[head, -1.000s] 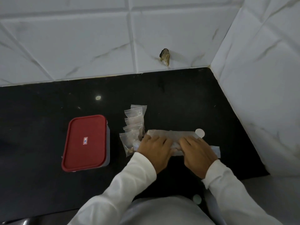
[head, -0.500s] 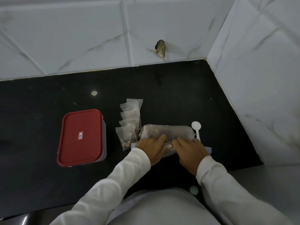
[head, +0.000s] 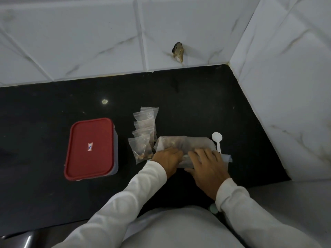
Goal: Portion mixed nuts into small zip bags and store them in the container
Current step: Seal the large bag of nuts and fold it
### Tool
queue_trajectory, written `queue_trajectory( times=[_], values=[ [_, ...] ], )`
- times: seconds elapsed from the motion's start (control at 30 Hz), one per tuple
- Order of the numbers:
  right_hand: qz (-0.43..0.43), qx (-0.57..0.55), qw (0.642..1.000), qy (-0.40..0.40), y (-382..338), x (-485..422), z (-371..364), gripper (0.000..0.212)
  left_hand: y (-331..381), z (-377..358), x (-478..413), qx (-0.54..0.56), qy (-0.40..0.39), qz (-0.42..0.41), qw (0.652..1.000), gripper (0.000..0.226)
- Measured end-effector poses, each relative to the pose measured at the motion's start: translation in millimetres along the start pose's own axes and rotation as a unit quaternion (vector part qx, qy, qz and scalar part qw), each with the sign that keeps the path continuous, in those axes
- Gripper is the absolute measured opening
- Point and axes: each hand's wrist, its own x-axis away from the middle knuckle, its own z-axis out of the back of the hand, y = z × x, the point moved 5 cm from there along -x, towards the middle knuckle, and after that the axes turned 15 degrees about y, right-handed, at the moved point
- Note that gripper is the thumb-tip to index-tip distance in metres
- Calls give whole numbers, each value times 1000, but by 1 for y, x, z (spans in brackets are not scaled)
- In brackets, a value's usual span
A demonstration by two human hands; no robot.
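A large clear bag of mixed nuts (head: 184, 143) lies on the black counter (head: 197, 104). My left hand (head: 167, 160) and my right hand (head: 207, 165) both press on its near edge, fingers closed over the plastic. Several small zip bags (head: 144, 133) holding nuts lie overlapping just left of the big bag. A white plastic spoon (head: 217, 140) rests at the bag's right end. The container with a red lid (head: 90, 148) stands shut further left.
White marble-look tiled walls rise behind (head: 107, 33) and on the right (head: 286, 86), forming a corner. A chipped hole (head: 178, 51) marks the back wall. My white sleeves and lap fill the lower frame.
Both hands have slid toward me along the big bag, uncovering more of it and the whole spoon. The view has shifted slightly.
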Motion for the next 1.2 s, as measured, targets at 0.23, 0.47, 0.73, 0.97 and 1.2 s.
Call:
queue_trajectory(
  times=[0.23, 0.47, 0.73, 0.97, 1.2],
  values=[
    [29, -24, 999, 2, 15, -9, -22, 35, -8, 6, 4, 82, 53, 52, 994, 32],
    [-17, -87, 981, -172, 16, -18, -40, 32, 8, -5, 6, -29, 87, -45, 995, 29],
    [68, -81, 994, 34, 17, 0, -34, 46, -10, -25, -22, 58, -55, 77, 994, 28],
    [72, -144, 987, 22, 18, -13, -50, 49, -11, -13, -18, 92, -14, 60, 994, 36],
    [-26, -193, 968, -156, 26, -29, -67, 36, -6, -14, 13, 49, 163, -112, 979, 30]
  ],
)
